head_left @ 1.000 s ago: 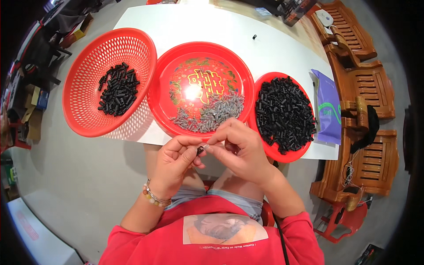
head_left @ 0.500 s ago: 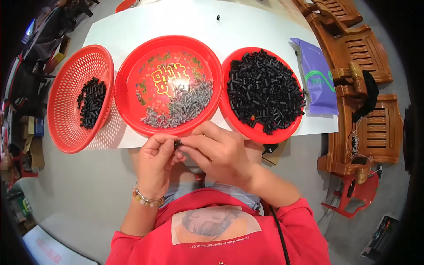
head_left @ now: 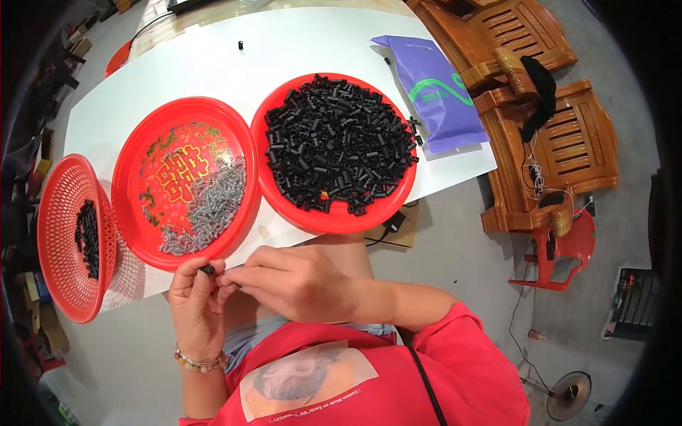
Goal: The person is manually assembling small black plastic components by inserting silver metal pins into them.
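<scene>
My left hand point(head_left: 195, 309) pinches a small black cylindrical plastic piece point(head_left: 207, 270) between thumb and fingers, just off the table's near edge. Close beside it, my right hand point(head_left: 291, 284) has its fingertips pressed together; what they hold, if anything, is too small to name. Beyond the hands lies a red round tray point(head_left: 131, 231) with a heap of small grey metal springs point(head_left: 213, 206) on its right side. A second red tray point(head_left: 320, 225), to its right, is piled with black plastic pieces point(head_left: 334, 142) like the held one.
A red perforated basket point(head_left: 57, 245) at the left holds more black pieces point(head_left: 87, 238). On the white table point(head_left: 177, 60) lie a purple package point(head_left: 437, 96) at the right and one loose black piece point(head_left: 241, 45) farther back. Wooden chairs point(head_left: 568, 135) stand to the right.
The view has turned to the right, so the table's things appear farther left. My right fingertips have drawn slightly away from the black piece, which stays in my left hand.
</scene>
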Tool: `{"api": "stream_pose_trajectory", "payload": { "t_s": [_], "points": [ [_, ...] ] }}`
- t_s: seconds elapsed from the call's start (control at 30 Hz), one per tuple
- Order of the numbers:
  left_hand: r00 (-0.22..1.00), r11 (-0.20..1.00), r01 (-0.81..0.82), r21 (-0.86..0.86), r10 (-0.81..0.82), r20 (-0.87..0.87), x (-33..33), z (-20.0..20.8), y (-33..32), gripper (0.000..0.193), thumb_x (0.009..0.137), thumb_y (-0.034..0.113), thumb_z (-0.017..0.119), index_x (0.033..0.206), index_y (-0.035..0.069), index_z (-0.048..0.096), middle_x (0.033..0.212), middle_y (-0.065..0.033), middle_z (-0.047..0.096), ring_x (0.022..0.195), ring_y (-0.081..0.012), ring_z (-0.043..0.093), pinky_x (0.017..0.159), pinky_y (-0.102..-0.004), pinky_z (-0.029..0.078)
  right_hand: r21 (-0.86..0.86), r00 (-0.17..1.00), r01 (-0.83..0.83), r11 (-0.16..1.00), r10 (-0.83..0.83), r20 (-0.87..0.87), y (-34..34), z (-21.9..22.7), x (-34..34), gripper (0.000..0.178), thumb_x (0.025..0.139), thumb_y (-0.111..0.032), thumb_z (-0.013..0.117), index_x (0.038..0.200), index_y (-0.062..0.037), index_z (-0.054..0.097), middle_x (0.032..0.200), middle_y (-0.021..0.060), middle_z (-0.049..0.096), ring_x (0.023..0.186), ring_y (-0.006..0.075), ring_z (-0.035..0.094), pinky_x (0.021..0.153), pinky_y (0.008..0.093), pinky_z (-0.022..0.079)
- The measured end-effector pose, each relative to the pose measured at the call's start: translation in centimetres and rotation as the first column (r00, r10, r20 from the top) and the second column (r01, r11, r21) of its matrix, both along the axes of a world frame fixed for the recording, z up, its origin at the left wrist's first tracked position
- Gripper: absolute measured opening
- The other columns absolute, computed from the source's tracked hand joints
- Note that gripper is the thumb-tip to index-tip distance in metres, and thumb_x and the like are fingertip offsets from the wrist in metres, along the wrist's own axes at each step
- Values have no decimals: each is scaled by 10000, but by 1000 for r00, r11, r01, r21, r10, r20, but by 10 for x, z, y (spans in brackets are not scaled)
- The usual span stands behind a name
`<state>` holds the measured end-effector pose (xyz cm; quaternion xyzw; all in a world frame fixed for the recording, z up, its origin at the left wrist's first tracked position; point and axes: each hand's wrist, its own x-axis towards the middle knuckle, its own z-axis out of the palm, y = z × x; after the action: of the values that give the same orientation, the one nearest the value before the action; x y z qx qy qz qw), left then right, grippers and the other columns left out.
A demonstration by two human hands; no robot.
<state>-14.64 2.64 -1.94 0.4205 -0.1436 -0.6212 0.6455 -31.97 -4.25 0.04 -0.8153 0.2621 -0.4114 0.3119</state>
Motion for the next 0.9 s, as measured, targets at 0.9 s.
{"api": "stream_pose_trajectory", "payload": {
  "t_s": [0.9],
  "points": [
    [936, 979, 199, 35, -179, -304, -17, -1, -9, 219, 924, 89, 535, 1137, 43, 556, 972, -95, 643, 804, -150, 640, 750, -277, 536, 184, 894, 299, 936, -208, -396, -41, 7, -65, 88, 764, 5, 610, 842, -31, 592, 780, 75, 566, 594, 205, 557, 521, 290, 437]
  ]
}}
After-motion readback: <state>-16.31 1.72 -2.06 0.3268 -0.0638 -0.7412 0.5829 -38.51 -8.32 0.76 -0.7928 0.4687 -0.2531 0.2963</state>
